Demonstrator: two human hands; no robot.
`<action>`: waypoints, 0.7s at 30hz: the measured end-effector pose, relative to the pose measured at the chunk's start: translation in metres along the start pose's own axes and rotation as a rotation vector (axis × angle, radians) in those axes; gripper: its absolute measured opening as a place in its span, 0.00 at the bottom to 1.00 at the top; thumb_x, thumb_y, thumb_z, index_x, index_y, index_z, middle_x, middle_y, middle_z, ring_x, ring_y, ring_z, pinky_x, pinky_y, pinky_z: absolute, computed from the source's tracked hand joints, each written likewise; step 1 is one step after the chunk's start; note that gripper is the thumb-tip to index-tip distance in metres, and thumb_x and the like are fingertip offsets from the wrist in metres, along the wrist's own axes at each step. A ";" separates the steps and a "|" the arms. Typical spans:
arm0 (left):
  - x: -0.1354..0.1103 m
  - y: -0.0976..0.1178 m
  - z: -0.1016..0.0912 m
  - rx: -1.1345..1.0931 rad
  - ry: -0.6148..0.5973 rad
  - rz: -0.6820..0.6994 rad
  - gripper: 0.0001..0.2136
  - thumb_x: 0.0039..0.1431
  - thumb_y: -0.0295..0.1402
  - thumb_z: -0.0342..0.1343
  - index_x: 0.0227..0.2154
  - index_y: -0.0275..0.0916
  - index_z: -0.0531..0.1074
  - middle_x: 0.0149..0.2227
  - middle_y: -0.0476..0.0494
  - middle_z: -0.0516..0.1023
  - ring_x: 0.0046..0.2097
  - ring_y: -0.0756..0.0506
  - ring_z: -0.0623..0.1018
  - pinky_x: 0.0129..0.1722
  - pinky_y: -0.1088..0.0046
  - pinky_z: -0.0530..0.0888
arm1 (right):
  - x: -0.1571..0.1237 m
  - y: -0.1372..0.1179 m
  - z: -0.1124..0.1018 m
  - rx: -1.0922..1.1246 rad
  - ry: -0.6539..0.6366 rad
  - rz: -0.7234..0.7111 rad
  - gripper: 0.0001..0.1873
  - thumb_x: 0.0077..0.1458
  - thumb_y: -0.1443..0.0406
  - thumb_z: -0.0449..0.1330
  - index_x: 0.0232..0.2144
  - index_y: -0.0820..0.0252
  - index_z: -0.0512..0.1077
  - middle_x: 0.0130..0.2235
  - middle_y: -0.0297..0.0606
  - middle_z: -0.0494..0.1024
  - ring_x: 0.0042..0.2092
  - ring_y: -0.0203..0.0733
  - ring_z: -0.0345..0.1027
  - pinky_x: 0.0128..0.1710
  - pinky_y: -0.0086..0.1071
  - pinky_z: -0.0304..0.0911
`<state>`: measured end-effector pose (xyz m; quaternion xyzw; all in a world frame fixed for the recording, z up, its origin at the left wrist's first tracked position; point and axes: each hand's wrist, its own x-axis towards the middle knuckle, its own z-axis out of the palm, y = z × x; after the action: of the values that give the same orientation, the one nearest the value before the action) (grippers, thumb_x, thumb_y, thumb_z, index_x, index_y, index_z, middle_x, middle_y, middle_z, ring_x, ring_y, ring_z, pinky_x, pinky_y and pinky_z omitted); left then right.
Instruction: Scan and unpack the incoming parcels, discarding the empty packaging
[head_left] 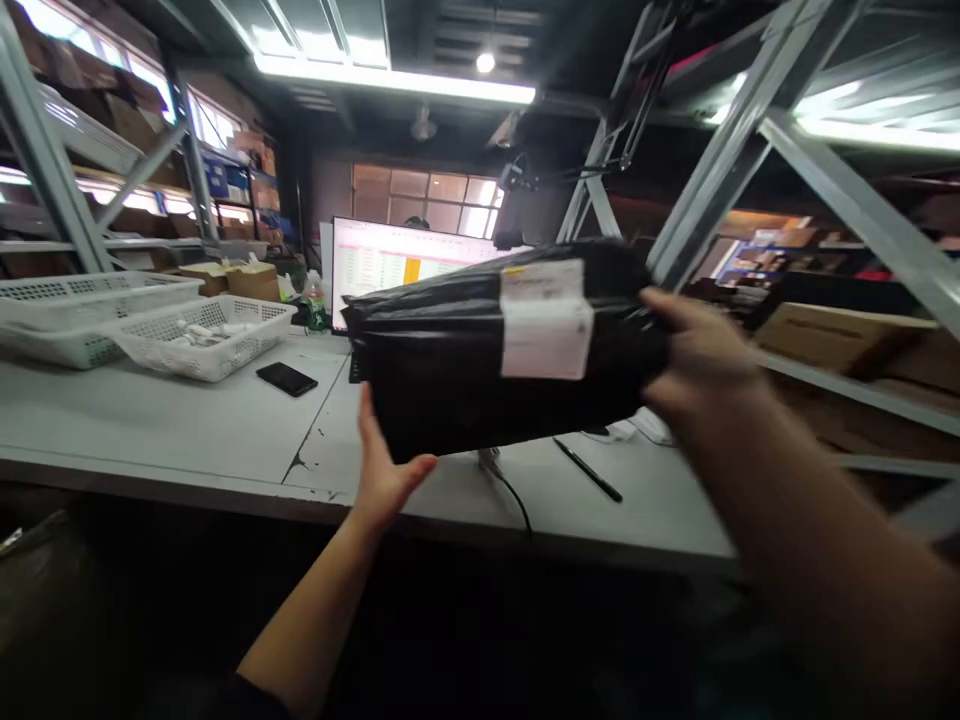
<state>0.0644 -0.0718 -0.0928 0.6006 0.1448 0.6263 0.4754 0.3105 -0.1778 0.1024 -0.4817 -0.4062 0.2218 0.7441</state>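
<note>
A large package wrapped in black plastic [442, 385] is held up above the white table, tilted with its right end higher. On its front face is a white label [546, 320]; I cannot read the print. My left hand [382, 470] supports the lower left corner, thumb along the bottom edge and the other fingers partly hidden behind it. My right hand [694, 350], blurred by motion, grips the right end. Behind the package stands a lit monitor [390, 255] showing a spreadsheet, partly covered.
On the table [225, 430] lie a black phone [286, 378], a pen [589, 470] and a cable [514, 490]. White plastic baskets [217, 350] stand at the left, near a green bottle [315, 302]. Metal shelving with cardboard boxes [840, 335] flanks the right side.
</note>
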 end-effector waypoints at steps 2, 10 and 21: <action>0.018 -0.001 -0.037 -0.014 0.148 -0.058 0.56 0.50 0.50 0.69 0.72 0.50 0.35 0.74 0.36 0.42 0.72 0.33 0.53 0.69 0.51 0.56 | 0.013 0.022 0.022 0.033 -0.090 0.139 0.15 0.66 0.63 0.51 0.47 0.60 0.75 0.42 0.44 0.81 0.45 0.48 0.75 0.45 0.45 0.74; 0.014 -0.018 -0.134 0.117 0.370 -0.270 0.40 0.46 0.42 0.71 0.63 0.41 0.65 0.62 0.37 0.70 0.64 0.32 0.69 0.67 0.51 0.62 | 0.052 0.206 0.016 -0.777 -0.383 0.089 0.22 0.59 0.54 0.59 0.49 0.61 0.74 0.53 0.50 0.76 0.52 0.54 0.72 0.52 0.44 0.69; -0.006 -0.003 -0.111 0.320 0.558 -0.183 0.41 0.49 0.39 0.70 0.66 0.47 0.61 0.62 0.41 0.70 0.64 0.31 0.68 0.68 0.43 0.58 | 0.036 0.222 -0.006 -0.456 -0.448 0.637 0.27 0.57 0.61 0.61 0.57 0.54 0.62 0.39 0.37 0.78 0.24 0.34 0.69 0.21 0.26 0.64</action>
<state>-0.0341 -0.0313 -0.1249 0.4574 0.4195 0.6906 0.3713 0.3495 -0.0581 -0.0845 -0.6744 -0.4273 0.4436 0.4072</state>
